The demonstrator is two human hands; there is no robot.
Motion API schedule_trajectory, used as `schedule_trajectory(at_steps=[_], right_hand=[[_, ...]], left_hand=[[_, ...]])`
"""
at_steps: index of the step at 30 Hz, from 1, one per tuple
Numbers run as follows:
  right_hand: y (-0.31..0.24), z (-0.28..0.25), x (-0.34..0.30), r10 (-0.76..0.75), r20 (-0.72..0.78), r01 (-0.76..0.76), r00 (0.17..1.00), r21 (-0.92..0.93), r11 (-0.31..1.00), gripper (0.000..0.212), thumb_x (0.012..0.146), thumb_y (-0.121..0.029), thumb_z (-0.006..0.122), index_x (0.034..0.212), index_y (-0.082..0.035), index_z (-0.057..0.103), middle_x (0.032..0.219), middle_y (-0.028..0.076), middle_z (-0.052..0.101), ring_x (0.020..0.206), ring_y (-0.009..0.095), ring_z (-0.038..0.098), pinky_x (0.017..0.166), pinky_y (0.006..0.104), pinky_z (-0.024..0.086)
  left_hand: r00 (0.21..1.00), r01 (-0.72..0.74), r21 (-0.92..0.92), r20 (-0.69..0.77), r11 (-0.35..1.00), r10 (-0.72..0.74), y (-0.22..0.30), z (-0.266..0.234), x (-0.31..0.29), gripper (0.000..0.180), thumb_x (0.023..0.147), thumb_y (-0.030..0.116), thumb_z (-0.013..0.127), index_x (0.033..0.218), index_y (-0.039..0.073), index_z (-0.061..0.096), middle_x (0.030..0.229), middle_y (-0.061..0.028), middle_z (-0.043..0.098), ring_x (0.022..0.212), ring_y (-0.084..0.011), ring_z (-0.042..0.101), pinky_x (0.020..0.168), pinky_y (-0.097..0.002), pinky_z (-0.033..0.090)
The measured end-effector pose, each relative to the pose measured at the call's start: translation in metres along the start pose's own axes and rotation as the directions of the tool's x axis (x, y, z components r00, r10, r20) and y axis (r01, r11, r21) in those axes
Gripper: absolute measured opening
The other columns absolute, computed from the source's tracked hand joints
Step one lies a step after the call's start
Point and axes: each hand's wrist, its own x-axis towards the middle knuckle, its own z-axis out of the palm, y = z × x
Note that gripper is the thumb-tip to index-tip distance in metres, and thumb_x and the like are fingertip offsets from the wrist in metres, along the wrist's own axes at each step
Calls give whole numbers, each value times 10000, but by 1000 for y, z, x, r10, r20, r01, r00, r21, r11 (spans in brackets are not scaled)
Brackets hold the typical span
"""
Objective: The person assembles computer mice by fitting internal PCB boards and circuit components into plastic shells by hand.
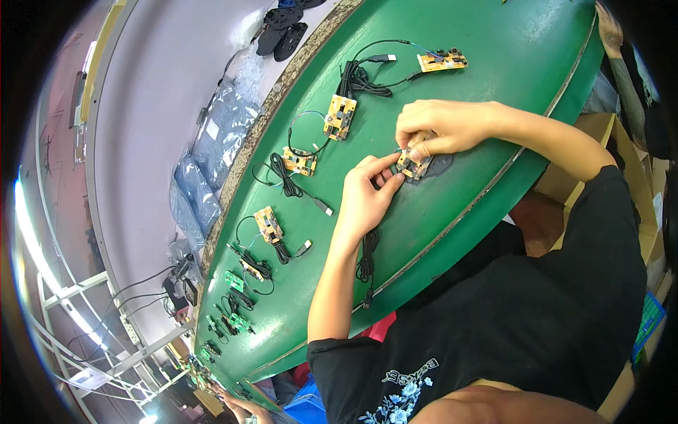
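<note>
A small yellow circuit board (pixel 409 167) with dark parts lies on the green surface, partly over a flat black piece (pixel 439 167). My left hand (pixel 369 191) pinches its near left edge between thumb and fingers. Above the board's far side, my right hand (pixel 445 128) is closed, its curled fingers round a small brownish thing (pixel 422 138) that they mostly cover. The thing's kind cannot be made out. A bundled black cable (pixel 366 258) lies beside my left forearm.
Yellow boards with black cables, one at the upper right (pixel 443 61) and another at centre (pixel 340 117), lie along the green table (pixel 494 42). Green boards (pixel 234 281) sit farther left. Plastic bags (pixel 212 141) lie beyond the table's edge. Another person's hand (pixel 609 30) rests at the upper right.
</note>
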Motion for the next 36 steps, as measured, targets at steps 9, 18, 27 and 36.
schedule_trajectory(at_steps=[9,18,27,36], right_hand=[[4,-4,-5,-211,-28,209,977,-56,976,267,748,-206,838,959,-84,730,1031,62,664,1011,268,609,931,417,460],[5,19,-17,-346,-185,281,920,-307,909,289,739,-284,825,904,-69,726,998,78,662,966,293,625,873,423,505],[1,21,-14,-421,-164,312,892,-449,837,296,700,-231,821,898,-56,689,992,94,639,966,312,615,880,441,517],[-9,35,-27,-224,-162,129,961,-454,882,279,761,-198,806,992,-70,718,1163,134,648,1102,323,622,977,477,502]], left_hand=[[998,59,-17,13,998,-59,4,-1,3,371,807,17,764,1176,3,731,762,-7,559,691,-98,474,659,-261,432],[997,73,3,37,997,-73,1,-2,6,379,807,4,751,1185,13,732,782,4,569,699,-81,476,654,-252,421],[996,70,12,50,997,-70,1,-3,5,382,820,6,742,1201,18,725,789,-2,571,699,-86,478,653,-259,427],[997,1,-7,83,1000,0,-2,-5,3,409,828,36,754,1233,15,705,833,-15,572,728,-100,483,664,-264,437]])
